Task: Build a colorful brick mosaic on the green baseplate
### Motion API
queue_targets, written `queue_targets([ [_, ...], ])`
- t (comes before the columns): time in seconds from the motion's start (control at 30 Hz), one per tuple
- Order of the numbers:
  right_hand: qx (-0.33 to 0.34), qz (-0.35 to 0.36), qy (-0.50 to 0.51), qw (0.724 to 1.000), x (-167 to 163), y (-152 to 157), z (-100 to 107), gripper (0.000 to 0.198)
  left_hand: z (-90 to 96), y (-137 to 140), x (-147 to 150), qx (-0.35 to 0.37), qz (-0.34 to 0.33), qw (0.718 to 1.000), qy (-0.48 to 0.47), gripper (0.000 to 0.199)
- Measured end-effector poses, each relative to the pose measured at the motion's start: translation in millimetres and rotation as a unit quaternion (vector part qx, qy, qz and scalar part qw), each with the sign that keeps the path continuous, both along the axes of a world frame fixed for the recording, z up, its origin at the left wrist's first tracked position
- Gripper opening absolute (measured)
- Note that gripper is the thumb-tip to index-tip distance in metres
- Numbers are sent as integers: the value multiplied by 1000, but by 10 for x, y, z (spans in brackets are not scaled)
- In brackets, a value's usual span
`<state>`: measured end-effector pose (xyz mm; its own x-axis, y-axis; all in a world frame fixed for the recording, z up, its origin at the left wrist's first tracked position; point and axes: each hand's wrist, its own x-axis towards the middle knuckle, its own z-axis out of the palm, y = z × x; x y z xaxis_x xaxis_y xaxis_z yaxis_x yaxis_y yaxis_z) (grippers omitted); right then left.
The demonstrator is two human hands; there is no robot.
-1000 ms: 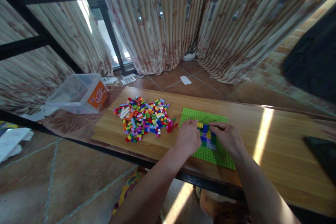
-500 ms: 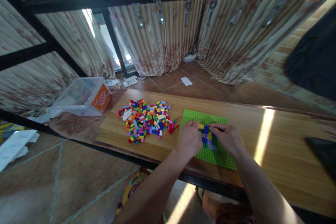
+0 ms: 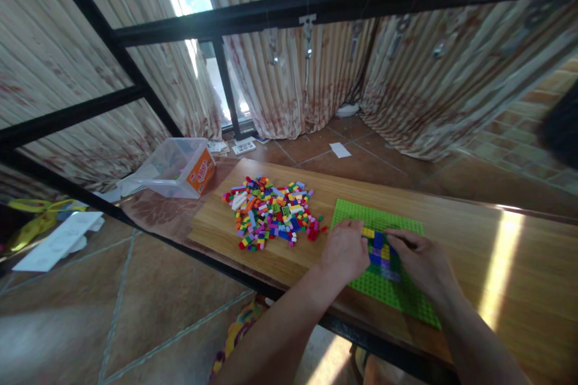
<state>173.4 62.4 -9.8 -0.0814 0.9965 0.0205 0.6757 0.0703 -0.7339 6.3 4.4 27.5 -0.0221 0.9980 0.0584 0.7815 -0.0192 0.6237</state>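
Observation:
A green studded baseplate (image 3: 413, 307) lies on the table, bearing a low build of toy building bricks (image 3: 378, 252) in yellow, blue, purple and green. Curled against the build's left side, my left hand (image 3: 347, 249) has its fingers closed near a yellow brick at the top. My right hand (image 3: 418, 258) closes thumb and forefinger at the upper right corner, next to a dark blue brick (image 3: 378, 239). Its fingertips touch the build; any small piece between them is hidden. What the left fingers hold is also covered.
Left of the baseplate, a heap of loose mixed-colour bricks (image 3: 271, 213) spreads over the wooden tabletop (image 3: 460, 240). Beyond it stands a clear plastic box (image 3: 169, 177) with an orange label. A black metal bar (image 3: 289, 9) crosses above, with curtains behind it.
The view has shifted left, so everything appears farther right and slightly lower. Both hands stay at the brick build, with little visible change in their grip.

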Motion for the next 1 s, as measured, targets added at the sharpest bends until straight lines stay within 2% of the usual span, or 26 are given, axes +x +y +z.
queue_targets([
  [0.13,-5,-7,8,1000,-11,12,-16,36,0,6,-50,6,0,1000,-6,34],
  [0.3,24,-1,12,1000,-57,-4,-7,36,19,-15,-101,-15,0,1000,6,34],
  [0.53,23,-3,-9,1000,-58,-3,-2,38,18,17,-149,4,13,1000,15,38],
  [0.67,36,5,-26,999,-49,-7,15,38,68,127,-367,35,78,993,79,35],
  [0.73,35,1,-28,999,-52,-15,40,38,79,204,-530,63,126,982,127,31],
  [0.83,33,2,-20,999,-62,-32,86,37,48,308,-749,64,183,964,181,27],
  [1.0,41,13,-14,999,-70,-46,118,36,-63,374,-880,50,206,951,225,27],
])
